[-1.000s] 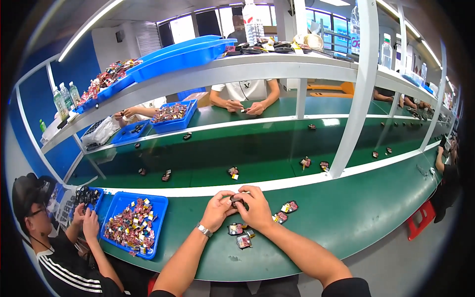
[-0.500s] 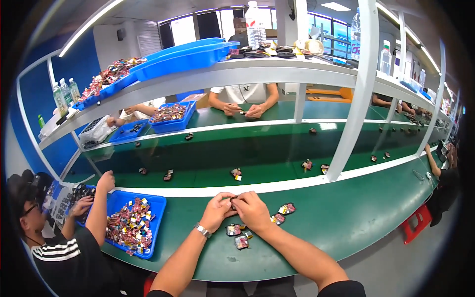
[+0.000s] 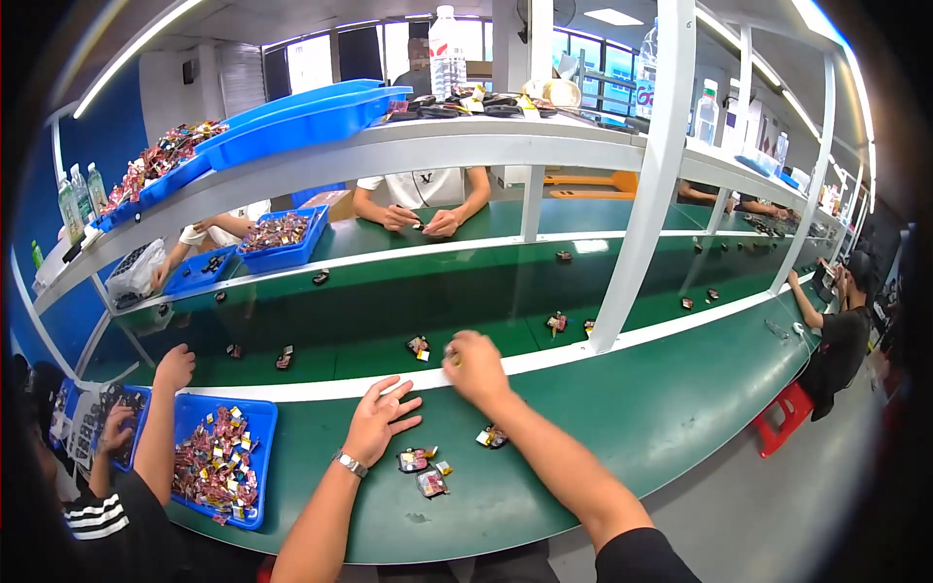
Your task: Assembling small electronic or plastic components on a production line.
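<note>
My left hand (image 3: 382,424), with a metal watch on its wrist, is over the green worktop with its fingers spread and nothing in them. Farther forward, my right hand (image 3: 476,367) reaches to the white rail (image 3: 525,373) along the belt. Its fingers are bent closed round a small piece, mostly hidden, with a yellowish spot showing. Beside my left hand lie two small black-cased circuit-board units (image 3: 416,459) (image 3: 432,483) with red boards and yellow-white tabs. Another such unit (image 3: 492,435) sits partly behind my right forearm.
A green conveyor belt (image 3: 335,330) beyond the rail carries several scattered units. To the left stands a blue tray (image 3: 268,437) heaped with small red boards, next to a co-worker's arm (image 3: 160,428). A white shelf post (image 3: 646,194) rises at the right. Across the belt another person works.
My hands have parted. The left opened and drew slightly left; the right moved forward to the rail with its fingers closed. The whole view has turned a little to the right.
</note>
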`<action>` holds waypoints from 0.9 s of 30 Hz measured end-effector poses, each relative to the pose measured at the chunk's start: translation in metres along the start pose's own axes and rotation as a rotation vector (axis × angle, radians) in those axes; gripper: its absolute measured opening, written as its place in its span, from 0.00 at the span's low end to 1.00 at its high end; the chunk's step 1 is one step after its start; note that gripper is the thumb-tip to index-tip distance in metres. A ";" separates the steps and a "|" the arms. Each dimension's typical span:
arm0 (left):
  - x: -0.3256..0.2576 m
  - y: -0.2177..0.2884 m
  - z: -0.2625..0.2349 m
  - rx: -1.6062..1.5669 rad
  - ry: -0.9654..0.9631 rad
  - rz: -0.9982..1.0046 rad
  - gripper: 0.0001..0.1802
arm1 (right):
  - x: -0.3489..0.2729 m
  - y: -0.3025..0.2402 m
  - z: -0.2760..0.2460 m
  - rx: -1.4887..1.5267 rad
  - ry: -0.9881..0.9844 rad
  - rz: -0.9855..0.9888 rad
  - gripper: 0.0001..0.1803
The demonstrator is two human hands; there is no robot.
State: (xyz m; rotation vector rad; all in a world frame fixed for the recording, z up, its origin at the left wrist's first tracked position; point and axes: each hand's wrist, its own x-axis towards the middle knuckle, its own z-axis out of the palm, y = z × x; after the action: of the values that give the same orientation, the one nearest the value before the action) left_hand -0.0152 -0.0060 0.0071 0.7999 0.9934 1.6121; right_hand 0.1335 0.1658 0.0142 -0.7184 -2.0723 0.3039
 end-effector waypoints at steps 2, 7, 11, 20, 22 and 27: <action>0.003 -0.002 0.001 0.062 -0.040 0.005 0.27 | 0.010 0.041 -0.002 -0.009 -0.062 0.127 0.09; 0.001 -0.001 -0.004 0.064 -0.030 0.000 0.26 | 0.022 0.061 -0.025 -0.304 -0.022 0.128 0.16; 0.001 0.001 -0.004 0.074 -0.025 0.001 0.25 | 0.042 0.097 -0.060 -0.653 0.015 0.454 0.27; 0.003 -0.001 -0.004 0.066 -0.048 -0.025 0.25 | 0.017 0.167 -0.068 -0.555 -0.001 0.449 0.22; -0.001 0.002 -0.001 0.073 -0.046 -0.030 0.26 | 0.005 0.139 -0.074 -0.396 -0.005 0.245 0.20; 0.002 -0.001 0.001 0.139 -0.023 -0.006 0.24 | -0.058 0.071 -0.115 -0.185 -0.258 0.213 0.24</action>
State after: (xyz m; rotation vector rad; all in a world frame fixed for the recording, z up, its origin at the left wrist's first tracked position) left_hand -0.0142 -0.0036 0.0065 0.9065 1.0989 1.5382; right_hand 0.2798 0.1813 0.0076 -1.0626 -2.2909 0.3416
